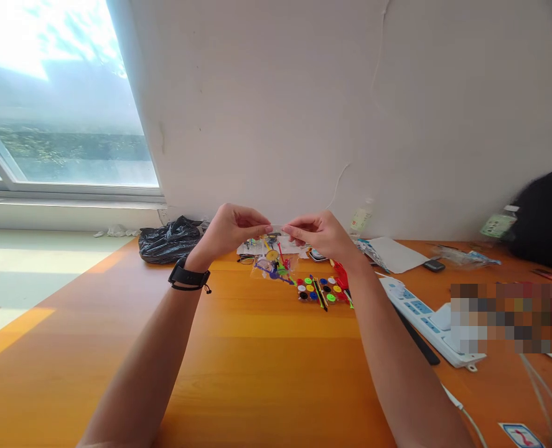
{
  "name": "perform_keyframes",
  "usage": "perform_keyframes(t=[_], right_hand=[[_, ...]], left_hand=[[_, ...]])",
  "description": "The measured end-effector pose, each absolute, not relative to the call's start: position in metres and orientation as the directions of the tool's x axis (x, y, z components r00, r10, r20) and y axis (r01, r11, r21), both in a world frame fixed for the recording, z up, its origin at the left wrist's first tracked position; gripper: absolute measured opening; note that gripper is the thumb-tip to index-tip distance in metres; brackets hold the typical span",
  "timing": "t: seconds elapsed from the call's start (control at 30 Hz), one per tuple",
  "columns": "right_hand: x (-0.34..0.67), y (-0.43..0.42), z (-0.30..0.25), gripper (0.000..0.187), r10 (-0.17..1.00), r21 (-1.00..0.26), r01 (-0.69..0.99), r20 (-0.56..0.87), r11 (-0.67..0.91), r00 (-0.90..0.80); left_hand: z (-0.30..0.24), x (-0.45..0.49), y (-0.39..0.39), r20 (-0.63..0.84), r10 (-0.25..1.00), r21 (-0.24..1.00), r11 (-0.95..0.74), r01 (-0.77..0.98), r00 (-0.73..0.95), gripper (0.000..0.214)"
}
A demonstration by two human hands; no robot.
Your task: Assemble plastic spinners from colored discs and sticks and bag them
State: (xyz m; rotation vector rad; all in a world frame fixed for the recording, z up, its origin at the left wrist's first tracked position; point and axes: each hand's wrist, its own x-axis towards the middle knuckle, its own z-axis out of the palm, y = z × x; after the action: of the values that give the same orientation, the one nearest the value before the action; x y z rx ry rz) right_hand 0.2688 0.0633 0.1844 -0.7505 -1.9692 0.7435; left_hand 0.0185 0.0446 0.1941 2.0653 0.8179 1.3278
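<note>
My left hand [231,229] and my right hand [320,235] are raised side by side above the orange table [257,348]. Each pinches a top corner of a small clear plastic bag [274,258] that hangs between them. The bag holds small coloured plastic parts in yellow, red, purple and green. A black watch is on my left wrist. Under the bag, several round coloured pieces and thin sticks [323,291] lie on the table.
A crumpled black plastic bag [169,239] lies at the table's far left by the wall. A white power strip [427,323] with cables sits at right, near papers [397,252], a small dark device [433,266] and a black object [544,218]. A window is at left.
</note>
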Motion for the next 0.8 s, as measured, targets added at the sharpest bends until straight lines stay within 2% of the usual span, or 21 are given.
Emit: perform_keyframes(t=[0.17, 0.37, 0.53, 0.8], right_hand=[[0.28, 0.066, 0.186, 0.035, 0.747, -0.781, 0.109, 0.532, 0.615, -0.4], [0.272, 0.061, 0.19, 0.033, 0.698, -0.726, 0.074, 0.62, 0.684, -0.359], [0.265, 0.061, 0.185, 0.04, 0.713, -0.772, 0.077, 0.537, 0.63, -0.45], [0.267, 0.067, 0.179, 0.026, 0.71, -0.803, -0.084, 0.567, 0.591, -0.417]], left_hand=[[0.193, 0.001, 0.053, 0.567, 0.733, 0.749, -0.648, 0.134, 0.374, 0.027], [0.191, 0.003, 0.053, 0.563, 0.719, 0.757, -0.647, 0.097, 0.407, 0.029], [0.193, 0.008, 0.049, 0.544, 0.72, 0.768, -0.634, 0.09, 0.43, 0.03], [0.194, 0.008, 0.044, 0.552, 0.717, 0.784, -0.621, 0.03, 0.425, 0.026]])
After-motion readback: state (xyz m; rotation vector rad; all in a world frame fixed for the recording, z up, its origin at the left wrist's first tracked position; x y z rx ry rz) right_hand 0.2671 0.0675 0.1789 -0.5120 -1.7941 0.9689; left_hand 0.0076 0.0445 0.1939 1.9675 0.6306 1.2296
